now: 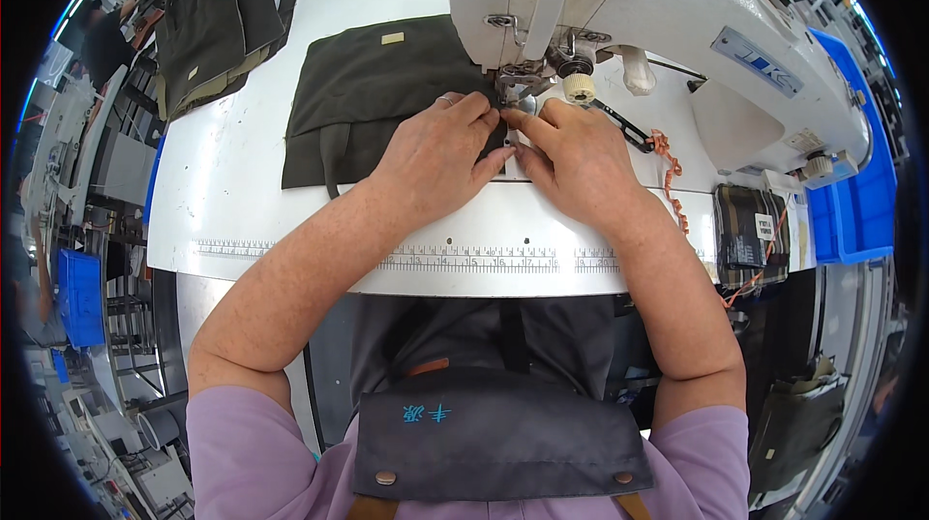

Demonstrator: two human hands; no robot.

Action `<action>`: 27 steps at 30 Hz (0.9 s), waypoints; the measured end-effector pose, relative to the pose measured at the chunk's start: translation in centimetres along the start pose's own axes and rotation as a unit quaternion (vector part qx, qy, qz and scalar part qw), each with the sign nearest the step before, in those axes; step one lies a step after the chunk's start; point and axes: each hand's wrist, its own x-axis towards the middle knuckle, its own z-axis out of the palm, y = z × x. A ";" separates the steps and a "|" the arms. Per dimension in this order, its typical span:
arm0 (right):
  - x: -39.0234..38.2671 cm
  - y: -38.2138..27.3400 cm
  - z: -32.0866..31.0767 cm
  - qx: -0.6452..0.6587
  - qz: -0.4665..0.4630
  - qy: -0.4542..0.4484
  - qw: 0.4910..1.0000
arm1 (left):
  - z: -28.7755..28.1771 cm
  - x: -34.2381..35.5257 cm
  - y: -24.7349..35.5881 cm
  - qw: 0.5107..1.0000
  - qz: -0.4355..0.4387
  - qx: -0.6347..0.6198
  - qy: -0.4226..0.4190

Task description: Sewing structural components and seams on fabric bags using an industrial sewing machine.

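Observation:
A dark green cloth bag piece (pixel 373 85) lies flat on the white sewing table, with a small pale label near its far edge and a strap hanging over its near side. My left hand (pixel 440 148) rests on its right part, fingers bent and closed on the cloth edge. Close beside it, my right hand (pixel 585 162) is curled, its index finger and thumb drawn in at that same edge; what lies between them is hidden. Both sets of fingertips almost meet just in front of the presser foot (pixel 518 85) of the sewing machine (pixel 716 46), which covers the far right corner of the cloth.
More green bag pieces (pixel 208 31) are heaped at the far left. A ruler strip (pixel 474 259) runs along the table's near edge. To the right are a coiled orange cord (pixel 670 167), a folded plaid cloth bundle (pixel 750 230) and a blue bin (pixel 852 210). Another person (pixel 104 41) is at the far left.

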 end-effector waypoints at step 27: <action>-0.3 0.9 0.3 0.041 0.034 0.015 0.998 | 1.0 2.6 -3.2 0.999 0.025 0.025 0.021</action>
